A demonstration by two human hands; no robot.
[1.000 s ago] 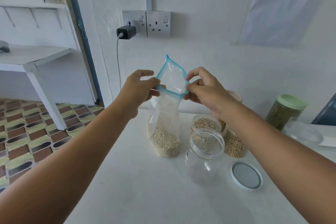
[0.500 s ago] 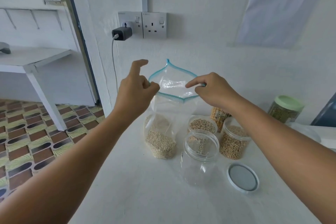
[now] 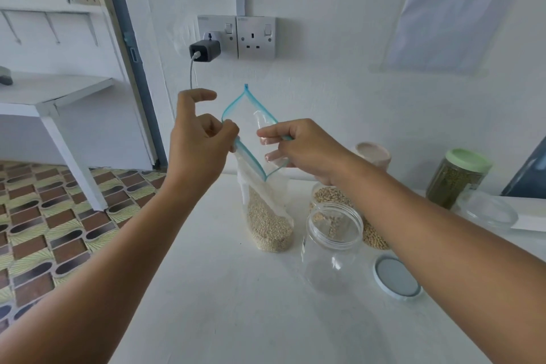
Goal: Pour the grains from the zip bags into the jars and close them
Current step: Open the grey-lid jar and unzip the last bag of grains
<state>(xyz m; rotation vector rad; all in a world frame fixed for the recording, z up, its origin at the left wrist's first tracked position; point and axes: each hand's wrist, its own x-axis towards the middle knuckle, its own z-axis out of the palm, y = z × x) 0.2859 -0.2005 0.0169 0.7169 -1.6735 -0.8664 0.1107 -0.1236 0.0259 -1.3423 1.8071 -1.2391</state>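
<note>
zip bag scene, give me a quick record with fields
bag: zip bag upright on the table, mouth open, pale grains in the bottom
left hand: left hand pinches the bag's left rim
right hand: right hand pinches the right rim
jar: empty jar open, right of the bag
lid: lid flat on the table by the jar

zip bag (image 3: 267,207) mouth now narrower and taller, tilted, right hand (image 3: 307,151) fingers now inside the mouth, left hand (image 3: 201,139) higher

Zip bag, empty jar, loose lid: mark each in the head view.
zip bag (image 3: 267,224), head view, grain-filled lower part.
empty jar (image 3: 332,260), head view, clear side wall.
loose lid (image 3: 397,278), head view, grey centre.
</note>
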